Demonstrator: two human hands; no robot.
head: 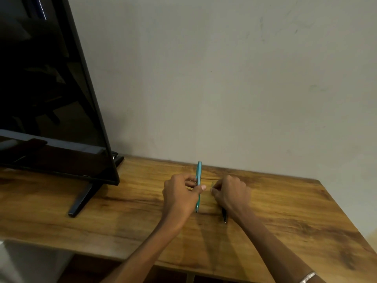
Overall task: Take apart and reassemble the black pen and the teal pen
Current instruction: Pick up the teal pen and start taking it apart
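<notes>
Pens number two on the wooden table, and we can see only one in full. Our left hand grips the teal pen near its middle, fingers curled round it and thumb pressed across the barrel, so the pen runs lengthwise away from us with its tip nearest us. Our right hand lies curled over the black pen; just the tip end pokes out below the palm, and the rest is hidden. Something small and pale sits at those fingertips, too blurred for us to name. We cannot tell whether either pen is in pieces. One dark screen stands at the left on its stand, cut off by the frame edge. One bracelet shows on the right wrist.
</notes>
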